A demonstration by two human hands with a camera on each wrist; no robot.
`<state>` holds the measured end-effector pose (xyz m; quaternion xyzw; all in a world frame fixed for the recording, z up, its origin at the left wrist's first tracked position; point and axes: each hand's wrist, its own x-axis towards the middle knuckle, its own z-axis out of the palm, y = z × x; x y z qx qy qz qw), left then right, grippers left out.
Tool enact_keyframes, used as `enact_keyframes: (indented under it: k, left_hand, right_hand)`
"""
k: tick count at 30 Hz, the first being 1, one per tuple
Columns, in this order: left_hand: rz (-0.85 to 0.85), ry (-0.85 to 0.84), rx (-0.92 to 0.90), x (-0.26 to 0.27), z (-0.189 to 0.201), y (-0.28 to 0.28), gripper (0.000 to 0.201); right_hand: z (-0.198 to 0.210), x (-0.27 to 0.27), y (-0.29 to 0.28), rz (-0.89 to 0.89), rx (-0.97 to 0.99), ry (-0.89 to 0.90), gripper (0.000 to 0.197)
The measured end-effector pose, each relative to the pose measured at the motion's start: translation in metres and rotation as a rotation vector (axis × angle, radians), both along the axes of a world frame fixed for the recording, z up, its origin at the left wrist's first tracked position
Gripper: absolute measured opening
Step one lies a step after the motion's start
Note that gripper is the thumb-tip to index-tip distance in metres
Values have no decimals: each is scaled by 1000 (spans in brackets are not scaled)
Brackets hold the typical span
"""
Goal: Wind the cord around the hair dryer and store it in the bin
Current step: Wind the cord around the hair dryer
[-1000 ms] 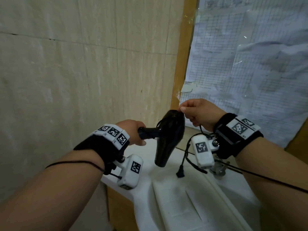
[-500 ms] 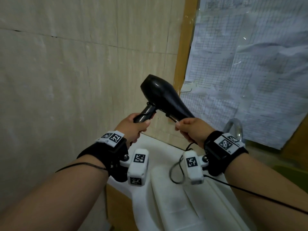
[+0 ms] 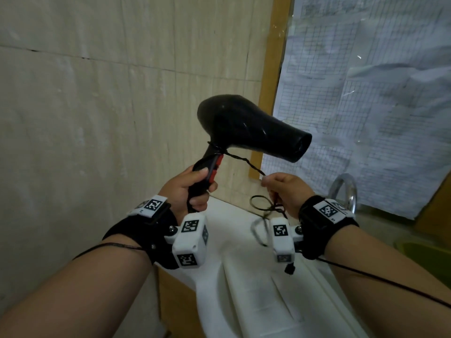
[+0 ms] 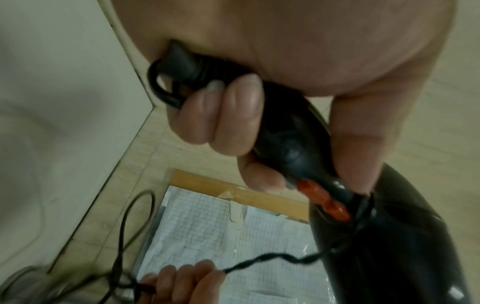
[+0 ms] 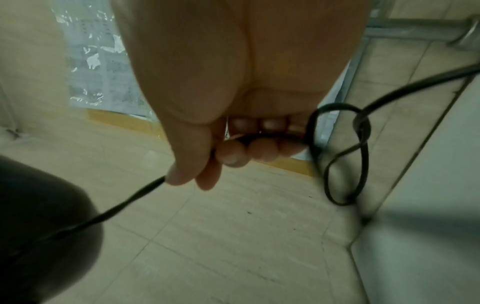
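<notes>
Fingers of the left hand wrap tight around the black handle of the hair dryer. The dryer is held up in the air in front of the tiled wall. Its wide mouth points to the right, toward the sheets of squared paper stuck up there. Two red switches sit on the handle, just above the thumb.

From the left wrist view, the fingers curl around the handle and the thumb lies along its other side. A small loop of the cord pokes out at the bottom end of the handle.

The cord is black and thin. It goes around the dryer where the handle meets the body. From there it runs tight, down and to the right, into the right hand. That hand is closed on the cord, with the thumb and first finger pinching it. More cord hangs in loose loops below the hand, and the plug dangles near the wrist camera.

From the right wrist view, the curled fingers hold the cord, and a loop hangs beside them.

Below both hands is a white sink, with a shiny tap at the right. Something green shows at the far right edge, but I cannot tell what it is.
</notes>
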<state>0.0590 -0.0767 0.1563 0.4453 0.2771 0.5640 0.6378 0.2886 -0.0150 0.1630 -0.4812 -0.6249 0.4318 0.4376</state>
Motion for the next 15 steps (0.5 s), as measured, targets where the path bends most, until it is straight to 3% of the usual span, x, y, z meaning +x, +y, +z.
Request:
enact_keyframes:
  k: [3,6,9,15]
  left_hand:
    - [-59,54,0,-8,-1,-1,41]
    - [-110,153,10,-13,-4,-1,72]
    - [-91,351,62,-19,-3,-1,58]
    - [-158,798,205,-19,16,-8,44]
  right_hand:
    - [3,6,7,-11,-30,-149,21]
    - [16,14,5,45,-66,-103,25]
    - [27,19,-3,10,63,-336,19]
    - [37,25,6,-15,116,-497,18]
